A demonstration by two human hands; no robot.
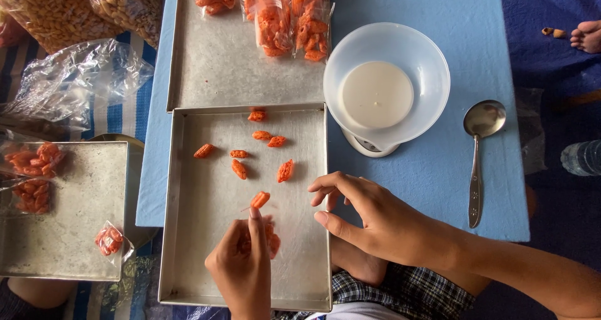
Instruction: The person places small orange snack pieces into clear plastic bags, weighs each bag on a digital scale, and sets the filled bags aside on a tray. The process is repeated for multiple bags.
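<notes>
**Fingers crowd the tray edge, snacks may scatter**

Fingers of my left hand cup a few orange snacks, the forefinger touching one snack piece on the metal tray. My right hand rests on the tray's right rim, fingers loosely curled, pinching nothing. I judge that a hard flick could send the piece skidding among the loose ones, and leaning on the rim could tip the tray off the blue worktop, near the bowl on its scale.

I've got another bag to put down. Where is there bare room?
Bare: the far tray below its packets, and the blue table between scale and spoon. Crowded: the near tray, with snacks, left hand and right hand.
</notes>
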